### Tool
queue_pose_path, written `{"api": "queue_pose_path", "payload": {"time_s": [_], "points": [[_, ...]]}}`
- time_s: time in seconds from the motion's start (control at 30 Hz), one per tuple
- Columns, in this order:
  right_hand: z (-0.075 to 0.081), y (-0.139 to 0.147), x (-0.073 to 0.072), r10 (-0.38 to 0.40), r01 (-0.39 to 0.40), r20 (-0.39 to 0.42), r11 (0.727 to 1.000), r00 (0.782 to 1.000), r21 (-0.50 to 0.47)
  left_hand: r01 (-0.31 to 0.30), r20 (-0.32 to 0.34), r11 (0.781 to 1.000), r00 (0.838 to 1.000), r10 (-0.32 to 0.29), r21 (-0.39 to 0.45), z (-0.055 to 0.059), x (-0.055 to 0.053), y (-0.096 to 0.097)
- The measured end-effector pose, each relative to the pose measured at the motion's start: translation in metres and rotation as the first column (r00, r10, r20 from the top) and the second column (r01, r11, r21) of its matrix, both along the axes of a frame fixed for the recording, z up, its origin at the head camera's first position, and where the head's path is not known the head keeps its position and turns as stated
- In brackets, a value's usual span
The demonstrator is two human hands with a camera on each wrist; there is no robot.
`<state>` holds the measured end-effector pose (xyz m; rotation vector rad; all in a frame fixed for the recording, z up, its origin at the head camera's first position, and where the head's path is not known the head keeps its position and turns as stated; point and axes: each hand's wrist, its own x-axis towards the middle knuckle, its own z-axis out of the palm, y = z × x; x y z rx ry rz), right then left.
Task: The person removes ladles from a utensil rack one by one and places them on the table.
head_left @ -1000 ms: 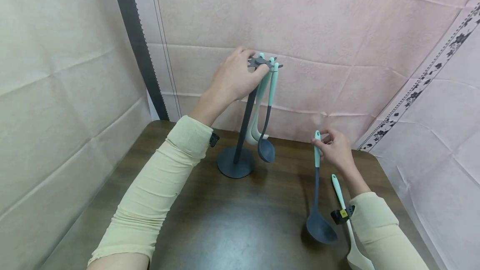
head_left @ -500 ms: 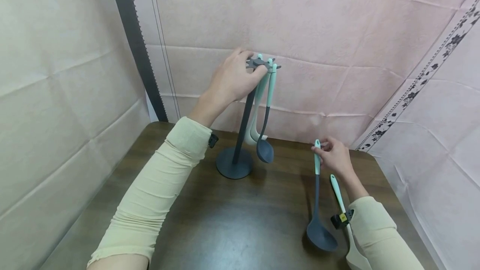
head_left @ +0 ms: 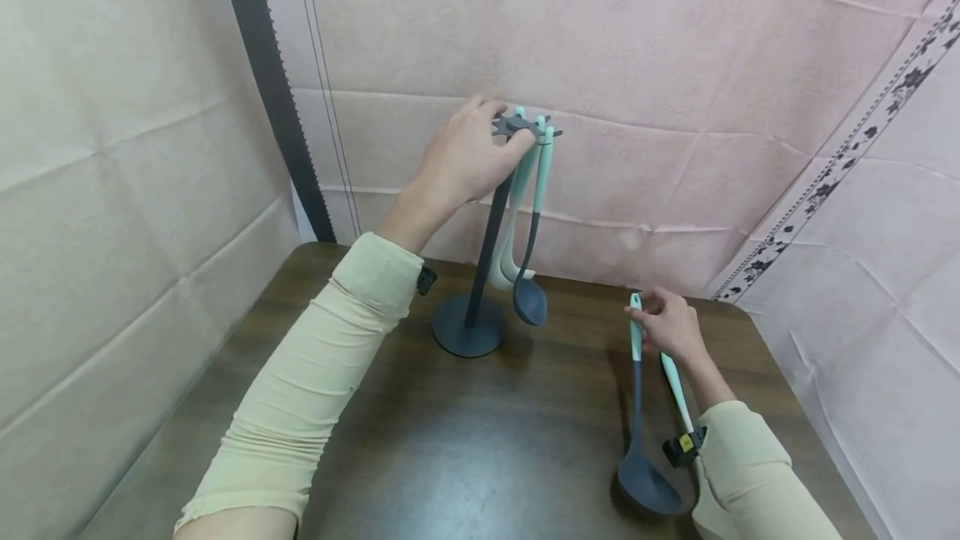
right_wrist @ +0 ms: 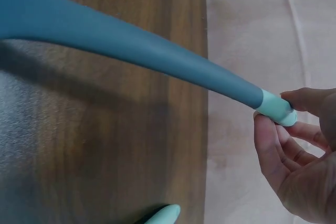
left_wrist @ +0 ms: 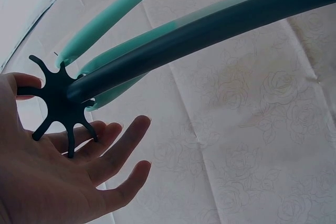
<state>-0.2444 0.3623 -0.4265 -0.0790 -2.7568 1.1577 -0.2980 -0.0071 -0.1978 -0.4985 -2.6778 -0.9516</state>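
My left hand (head_left: 471, 155) grips the hooked top of a dark utensil stand (head_left: 489, 252), thumb on one side and fingertips on the other. In the left wrist view, the star-shaped hook disc (left_wrist: 55, 95) lies between thumb and fingers. On its far right side hang a small dark ladle (head_left: 530, 300) and pale utensils (head_left: 510, 252) with mint handles. Lower right, my right hand (head_left: 670, 325) pinches the mint handle of a larger dark soup ladle (head_left: 647, 482) between thumb and fingers. Its bowl is at or just above the tabletop; I cannot tell which.
A pale turner (head_left: 708, 507) with a mint handle lies on the brown table (head_left: 420, 440), partly hidden by my right wrist and sleeve. Behind the table's back edge hangs a pale cloth backdrop (head_left: 637, 107), with cloth also at both sides.
My right hand has come down and nearer with the soup ladle, whose bowl has moved toward the front. The left hand and the stand stay put, apart from a slight view shift.
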Motion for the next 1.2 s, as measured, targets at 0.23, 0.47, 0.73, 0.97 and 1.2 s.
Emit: {"api": "queue_pose_path", "payload": {"time_s": [0.23, 0.47, 0.73, 0.97, 1.2], "points": [[-0.009, 0.004, 0.001, -0.017, 0.017, 0.025, 0.999, 1.0, -0.031, -0.004, 0.006, 1.0, 1.0, 0.004, -0.007, 0.0, 0.001, 0.0], [-0.017, 0.008, 0.0, -0.022, 0.023, 0.043, 1.0, 0.999, -0.021, -0.003, 0.01, 1.0, 1.0, 0.003, -0.008, 0.001, 0.001, 0.0], [-0.029, 0.012, 0.0, -0.023, 0.025, 0.072, 0.999, 0.997, -0.023, 0.003, 0.007, 1.0, 1.0, -0.003, -0.014, 0.001, 0.0, 0.0], [-0.036, 0.014, 0.001, -0.029, 0.029, 0.094, 1.0, 0.995, 0.003, 0.007, 0.007, 1.0, 1.0, -0.007, -0.005, 0.001, 0.0, 0.001], [-0.039, 0.011, 0.003, -0.017, 0.014, 0.108, 1.0, 0.994, 0.027, 0.003, 0.021, 1.0, 1.0, -0.003, 0.006, 0.001, 0.0, 0.0]]}}
